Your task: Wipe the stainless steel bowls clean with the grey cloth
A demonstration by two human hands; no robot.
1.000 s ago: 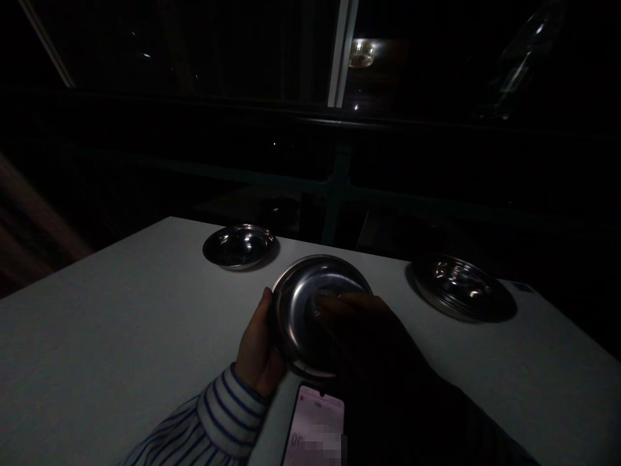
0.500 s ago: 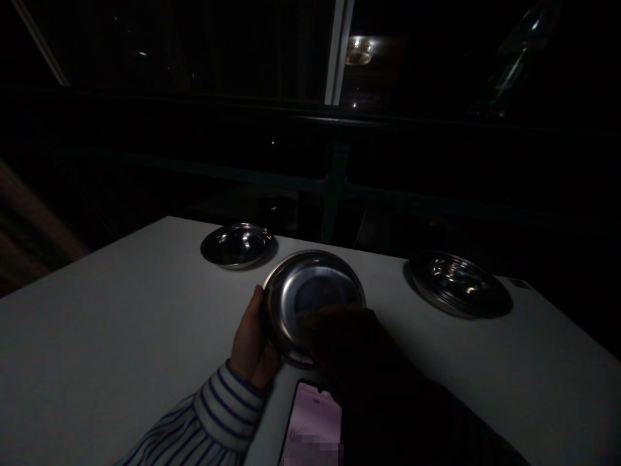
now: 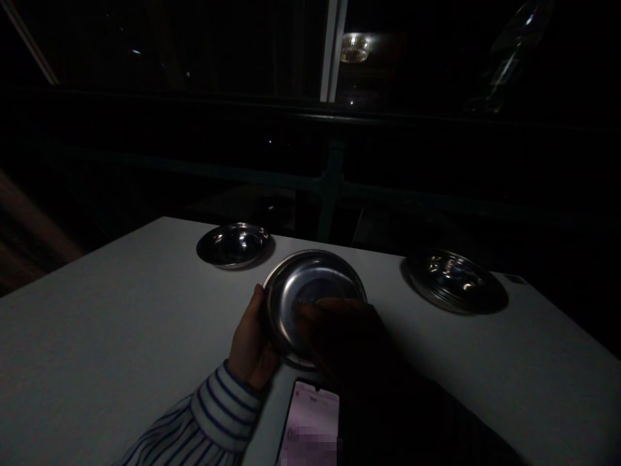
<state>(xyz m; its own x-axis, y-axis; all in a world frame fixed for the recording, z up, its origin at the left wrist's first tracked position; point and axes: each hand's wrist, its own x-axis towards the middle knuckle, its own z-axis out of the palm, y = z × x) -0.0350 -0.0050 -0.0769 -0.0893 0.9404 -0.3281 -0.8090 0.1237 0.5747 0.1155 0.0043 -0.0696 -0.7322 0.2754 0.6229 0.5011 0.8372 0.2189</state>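
Observation:
My left hand (image 3: 250, 346), in a blue-and-white striped sleeve, grips the left rim of a steel plate (image 3: 295, 288) tilted up towards me above the white table (image 3: 111, 323). My right hand (image 3: 339, 330) is very dark and lies over the plate's inner face, fingers pressed against it. Whether it holds a cloth is hidden by shadow.
A small steel bowl (image 3: 234, 244) sits at the table's far edge, left of the plate. A stack of steel plates (image 3: 456, 280) rests at the right. A lit phone (image 3: 310, 427) lies at the near edge. Beyond the table is a dark railing and window.
My right hand has slid down and then leftward across the plate's inner face. The plate has shifted slightly left in my left hand's grip.

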